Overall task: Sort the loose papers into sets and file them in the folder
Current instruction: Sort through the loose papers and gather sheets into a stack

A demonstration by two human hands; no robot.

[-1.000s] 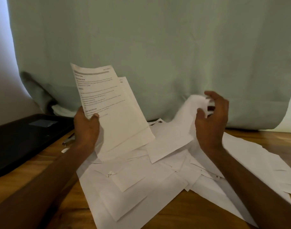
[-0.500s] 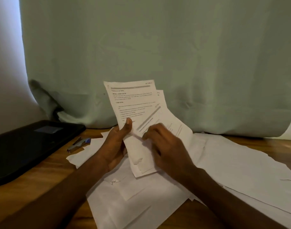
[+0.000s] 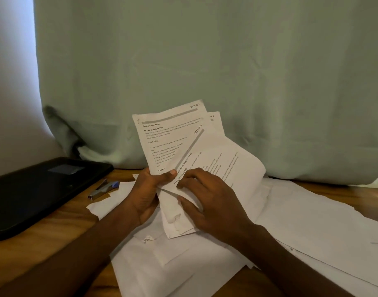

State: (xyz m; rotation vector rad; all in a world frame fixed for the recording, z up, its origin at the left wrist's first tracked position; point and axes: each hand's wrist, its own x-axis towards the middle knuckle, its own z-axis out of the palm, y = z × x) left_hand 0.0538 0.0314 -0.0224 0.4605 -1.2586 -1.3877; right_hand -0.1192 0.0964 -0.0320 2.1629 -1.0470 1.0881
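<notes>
A fan of 3 printed sheets (image 3: 173, 136) stands upright near the middle, above the table. The front one is marked SECTION 1, with headings INITIAL SCENE SETUP and TASK GOAL. Behind it, to the right, a corner marked with a 2 peeks out. A third sheet (image 3: 222, 163), marked SECTION 4, lies tilted to the right across the others, its right edge curling down. Loose white papers (image 3: 312, 221) are strewn overlapping across the table from centre to right, mostly blank side up. A black folder (image 3: 33, 194) lies flat and closed at the far left.
</notes>
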